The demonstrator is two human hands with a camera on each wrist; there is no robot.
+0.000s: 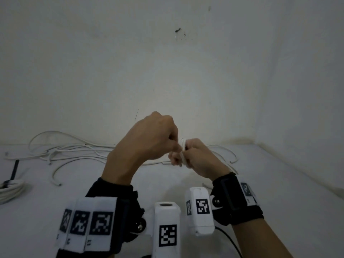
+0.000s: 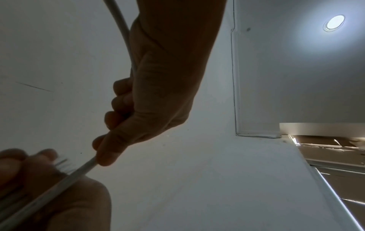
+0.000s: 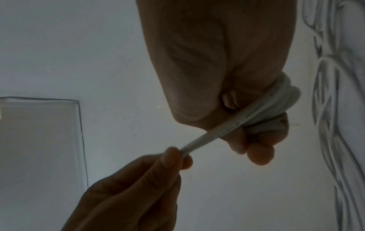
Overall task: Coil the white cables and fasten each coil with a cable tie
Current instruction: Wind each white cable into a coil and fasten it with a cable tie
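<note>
In the head view both hands are raised together above the table. My right hand grips a small coil of white cable wound round its curled fingers. My left hand pinches the free strand of the same cable just left of the coil. In the right wrist view the strand runs taut from the wraps to the left hand's fingertips. In the left wrist view the left hand pinches the cable close to the right hand. The rest of this cable is hidden behind the hands.
Loose white cables lie tangled along the back of the white table, by the wall. A finished coil with a black cable tie lies at the far left edge. More cable loops lie behind the right hand.
</note>
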